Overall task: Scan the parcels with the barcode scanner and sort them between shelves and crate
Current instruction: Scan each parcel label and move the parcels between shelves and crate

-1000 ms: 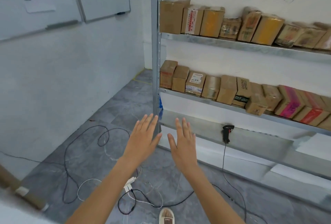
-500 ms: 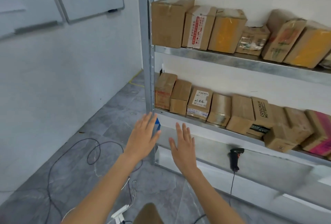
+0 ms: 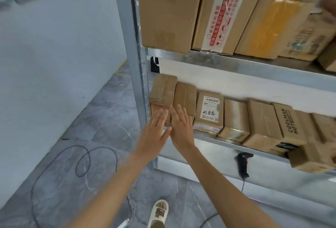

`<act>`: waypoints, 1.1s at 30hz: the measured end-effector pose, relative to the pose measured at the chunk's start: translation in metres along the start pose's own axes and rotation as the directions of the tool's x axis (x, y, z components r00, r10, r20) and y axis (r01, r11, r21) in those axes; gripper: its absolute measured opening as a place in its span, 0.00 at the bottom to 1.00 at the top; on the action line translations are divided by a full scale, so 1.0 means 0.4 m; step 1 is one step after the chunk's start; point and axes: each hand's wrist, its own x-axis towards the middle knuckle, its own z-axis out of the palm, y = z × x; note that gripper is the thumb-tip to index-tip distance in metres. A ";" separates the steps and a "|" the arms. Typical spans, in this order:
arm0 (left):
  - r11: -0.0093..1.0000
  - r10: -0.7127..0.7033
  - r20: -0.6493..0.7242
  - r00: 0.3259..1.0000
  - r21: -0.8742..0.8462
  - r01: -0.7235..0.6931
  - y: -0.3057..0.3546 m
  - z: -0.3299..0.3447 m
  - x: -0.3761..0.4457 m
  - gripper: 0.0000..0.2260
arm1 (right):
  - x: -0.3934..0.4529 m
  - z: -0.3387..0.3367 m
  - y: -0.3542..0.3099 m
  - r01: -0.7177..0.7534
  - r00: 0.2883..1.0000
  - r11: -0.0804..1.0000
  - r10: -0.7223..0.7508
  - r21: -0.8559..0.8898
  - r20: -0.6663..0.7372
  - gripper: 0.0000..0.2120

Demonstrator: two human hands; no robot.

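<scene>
Two forearms reaching up from bottom of frame, slippered foot point(image 3: 159, 213) on the grey floor underneath, black cable point(image 3: 80, 162) looped off to the left. Left hand point(image 3: 154, 133) and right hand point(image 3: 181, 127) both flat, fingers straight and spread, holding nothing, side by side w/ thumbs just about touching. Fingertips up against the front of the two leftmost parcels point(image 3: 163, 96) on the middle shelf point(image 3: 227, 141); can't tell if actually pressing, bit blurry. Barcode scanner point(image 3: 243, 164) lying on the lower shelf, well right of the hands, long axis roughly front-to-back, head toward the wall, handle and cord end toward the viewer, cord trailing down off the edge. Further back, rest of middle row standing tight together, incl. labelled box point(image 3: 209, 113) and one printed COOLMAN point(image 3: 289, 124). Up top, bigger cartons point(image 3: 167, 12) on upper shelf point(image 3: 254, 63), one w/ red-print tape point(image 3: 221, 20).
</scene>
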 end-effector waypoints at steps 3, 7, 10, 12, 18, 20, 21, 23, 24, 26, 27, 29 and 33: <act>0.994 -0.036 0.030 0.999 -0.100 0.039 -0.028 0.021 0.045 0.27 | 0.103 0.029 -0.008 -0.015 1.000 0.999 0.016 -0.045 0.014 0.34; 0.978 -0.080 0.011 0.997 -0.194 0.081 -0.063 0.027 0.107 0.27 | 0.176 0.077 0.003 0.005 0.999 0.994 0.000 -0.109 0.044 0.30; 0.964 -0.123 0.008 0.992 -0.235 0.122 -0.078 0.031 0.143 0.31 | 0.195 0.091 0.036 0.051 0.999 0.989 -0.049 -0.141 0.018 0.30; 0.963 -0.140 0.026 0.990 -0.231 0.142 -0.083 0.037 0.156 0.31 | 0.201 0.093 0.054 0.084 0.996 0.987 -0.089 -0.134 -0.029 0.30; 0.951 -0.192 0.035 0.981 -0.240 0.194 -0.094 0.056 0.168 0.33 | 0.204 0.103 0.083 0.173 0.970 0.976 -0.192 -0.131 -0.152 0.32; 0.960 -0.178 0.004 0.984 -0.220 0.175 -0.093 0.059 0.166 0.33 | 0.204 0.099 0.091 0.198 0.960 0.971 -0.220 -0.133 -0.176 0.33; 0.963 -0.175 -0.013 0.985 -0.211 0.168 -0.093 0.061 0.165 0.34 | 0.203 0.096 0.095 0.207 0.956 0.970 -0.228 -0.130 -0.183 0.34; 0.961 -0.188 -0.027 0.982 -0.211 0.179 -0.089 0.065 0.166 0.35 | 0.202 0.090 0.102 0.214 0.954 0.967 -0.237 -0.136 -0.185 0.36; 0.956 -0.202 -0.023 0.979 -0.222 0.192 -0.084 0.065 0.169 0.34 | 0.201 0.088 0.106 0.214 0.953 0.966 -0.240 -0.148 -0.186 0.37; 0.937 -0.245 -0.015 0.969 -0.260 0.233 -0.070 0.066 0.180 0.31 | 0.202 0.088 0.117 0.214 0.951 0.962 -0.245 -0.169 -0.190 0.37; 0.921 -0.277 -0.012 0.961 -0.286 0.263 -0.061 0.065 0.190 0.29 | 0.201 0.087 0.121 0.214 0.951 0.962 -0.246 -0.171 -0.190 0.36; 0.876 -0.353 0.008 0.936 -0.350 0.333 -0.044 0.062 0.215 0.29 | 0.200 0.082 0.126 0.210 0.951 0.965 -0.239 -0.158 -0.194 0.35; 0.783 -0.452 0.063 0.890 -0.449 0.430 -0.034 0.059 0.263 0.31 | 0.202 0.080 0.113 0.149 0.974 0.981 -0.167 -0.124 -0.154 0.33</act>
